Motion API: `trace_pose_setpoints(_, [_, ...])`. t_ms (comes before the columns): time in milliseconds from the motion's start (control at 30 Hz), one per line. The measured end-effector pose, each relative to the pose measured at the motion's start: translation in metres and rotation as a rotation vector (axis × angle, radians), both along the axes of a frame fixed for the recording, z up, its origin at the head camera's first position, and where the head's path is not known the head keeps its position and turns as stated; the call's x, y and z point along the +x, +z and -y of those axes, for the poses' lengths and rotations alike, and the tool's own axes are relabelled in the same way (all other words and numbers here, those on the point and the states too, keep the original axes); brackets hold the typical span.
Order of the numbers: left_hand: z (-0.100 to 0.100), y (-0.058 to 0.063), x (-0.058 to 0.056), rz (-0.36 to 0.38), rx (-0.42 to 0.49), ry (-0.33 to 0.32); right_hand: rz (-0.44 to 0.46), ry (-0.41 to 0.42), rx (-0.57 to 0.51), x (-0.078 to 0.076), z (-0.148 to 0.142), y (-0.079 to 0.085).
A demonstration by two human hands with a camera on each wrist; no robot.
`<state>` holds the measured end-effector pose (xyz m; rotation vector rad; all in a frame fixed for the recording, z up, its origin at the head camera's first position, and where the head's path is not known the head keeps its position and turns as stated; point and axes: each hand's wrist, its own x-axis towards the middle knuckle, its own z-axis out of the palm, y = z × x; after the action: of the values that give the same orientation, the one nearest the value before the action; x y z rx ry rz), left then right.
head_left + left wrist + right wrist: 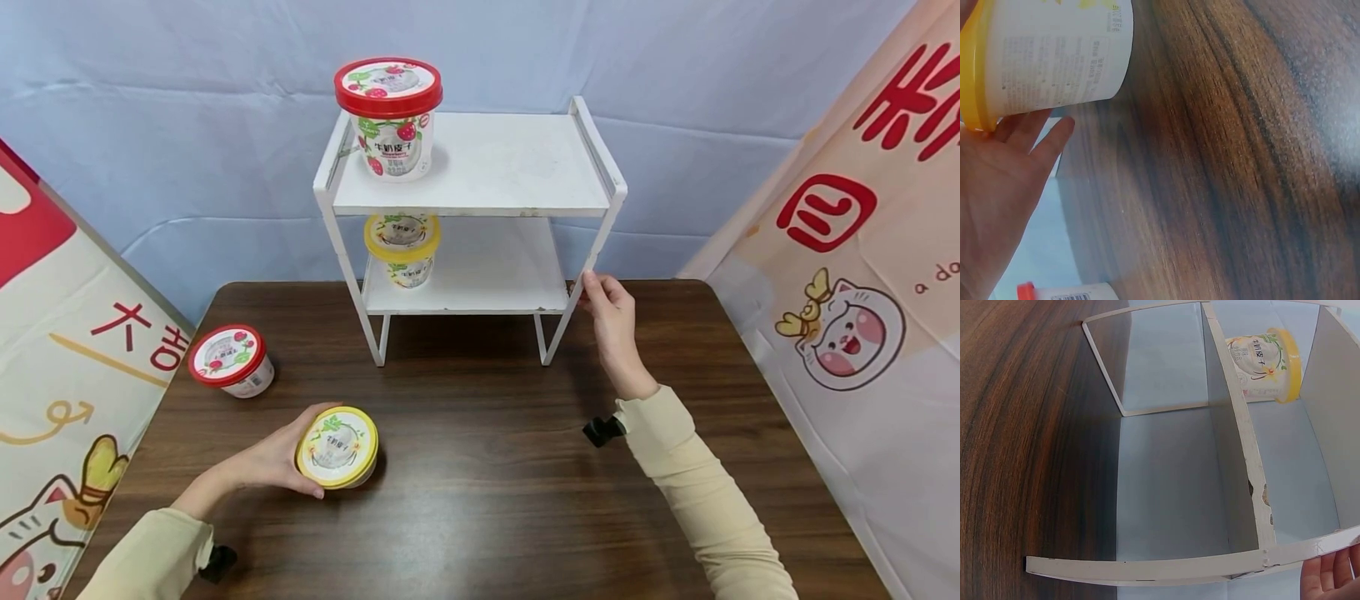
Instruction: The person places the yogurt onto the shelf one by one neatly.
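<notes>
My left hand (279, 457) grips a yellow-lidded white tub (337, 448) from its left side, low over the table in the head view. Its printed side (1060, 56) fills the upper left of the left wrist view. My right hand (617, 329) holds the right upright of a white two-tier shelf (510, 158), thumb in front and the other fingers partly hidden behind it. Another yellow-lidded tub (405, 246) stands at the left of the lower tier, also visible in the right wrist view. A large red-lidded strawberry tub (397, 137) stands at the left of the top tier.
A smaller red-lidded tub (234, 360) stands at the left edge of the brown wooden table (480, 500). Pale blue cloth (225, 142) hangs behind the shelf. Printed banners flank the table on both sides.
</notes>
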<state>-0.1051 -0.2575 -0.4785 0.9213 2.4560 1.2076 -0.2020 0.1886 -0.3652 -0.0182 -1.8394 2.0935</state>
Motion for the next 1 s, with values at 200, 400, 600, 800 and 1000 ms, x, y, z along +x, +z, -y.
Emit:
trace_pose_setpoints(200, [-0.001, 0.001, 0.000, 0.026, 0.012, 0.006, -0.002, 0.014, 0.004, 0.000, 0.000, 0.000])
trace_pose_setpoints(400, [-0.002, 0.004, -0.001, -0.004, -0.008, 0.008, -0.002, 0.014, 0.009, -0.001, -0.001, -0.001])
trace_pose_setpoints(600, [-0.006, 0.009, -0.005, -0.025, 0.016, -0.006, -0.006, 0.015, 0.009, -0.001, -0.001, -0.001])
trace_pose_setpoints(800, [-0.010, 0.015, -0.006, -0.041, 0.003, 0.000, -0.001, 0.018, 0.010, 0.000, -0.001, -0.001])
trace_pose_setpoints(1000, [-0.014, 0.020, -0.008, -0.034, -0.014, 0.010, -0.004, 0.016, 0.011, -0.001, -0.001, 0.000])
